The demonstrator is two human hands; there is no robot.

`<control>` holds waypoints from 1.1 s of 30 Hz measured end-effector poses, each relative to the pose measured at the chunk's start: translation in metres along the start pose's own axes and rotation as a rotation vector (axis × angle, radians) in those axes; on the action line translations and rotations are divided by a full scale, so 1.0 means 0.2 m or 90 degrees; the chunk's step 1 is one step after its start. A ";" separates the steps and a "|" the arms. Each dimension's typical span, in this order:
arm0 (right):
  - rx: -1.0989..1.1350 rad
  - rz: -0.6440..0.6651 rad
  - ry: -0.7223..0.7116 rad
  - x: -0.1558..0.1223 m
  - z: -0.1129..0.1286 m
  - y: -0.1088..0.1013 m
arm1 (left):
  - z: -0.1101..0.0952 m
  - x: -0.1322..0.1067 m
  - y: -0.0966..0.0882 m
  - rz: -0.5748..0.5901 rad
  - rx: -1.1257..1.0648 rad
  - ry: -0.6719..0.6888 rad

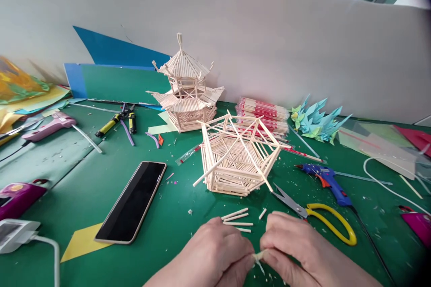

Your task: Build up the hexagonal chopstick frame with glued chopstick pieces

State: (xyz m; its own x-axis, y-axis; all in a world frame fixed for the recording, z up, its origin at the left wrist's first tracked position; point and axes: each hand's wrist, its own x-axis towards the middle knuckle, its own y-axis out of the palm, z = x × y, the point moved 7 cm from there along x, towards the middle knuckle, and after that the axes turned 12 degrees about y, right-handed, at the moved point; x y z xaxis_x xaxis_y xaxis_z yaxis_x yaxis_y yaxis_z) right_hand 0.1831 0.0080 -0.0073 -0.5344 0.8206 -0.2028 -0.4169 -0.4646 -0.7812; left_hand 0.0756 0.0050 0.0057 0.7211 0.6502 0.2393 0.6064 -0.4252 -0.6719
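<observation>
My left hand (217, 251) and my right hand (296, 246) are close together at the table's front, fingers closed. Between their fingertips they pinch a short, pale wooden stick (259, 256), splintered where it shows; most of it is hidden by the fingers. Just beyond my left hand lie several short cut sticks (237, 223), and one small stick piece (262, 214) lies apart to their right. Farther back stands a six-sided open frame of sticks (240, 157), with long sticks crossing over its top. Yellow-handled scissors (313, 215) rest right of it, blades slightly apart.
A finished-looking stick pagoda (188, 94) stands behind, beside bagged sticks (262, 114). A blue glue gun (326, 181) with a cord lies right, near blue paper foliage (318, 119). Left are a phone (133, 202), pliers (117, 121) and a pink glue gun (50, 128).
</observation>
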 end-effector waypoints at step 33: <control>0.727 -0.395 0.236 0.06 -0.29 0.21 | 0.41 -0.06 0.35 -0.445 -0.707 -0.295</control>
State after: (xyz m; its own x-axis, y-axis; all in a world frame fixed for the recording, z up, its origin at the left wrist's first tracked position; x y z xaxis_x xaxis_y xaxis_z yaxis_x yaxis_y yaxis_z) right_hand 0.2021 0.0178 -0.0773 0.1162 0.9512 -0.2859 -0.9856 0.1461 0.0856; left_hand 0.0823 0.0185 -0.1012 0.1187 0.9871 -0.1078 0.8943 -0.0591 0.4436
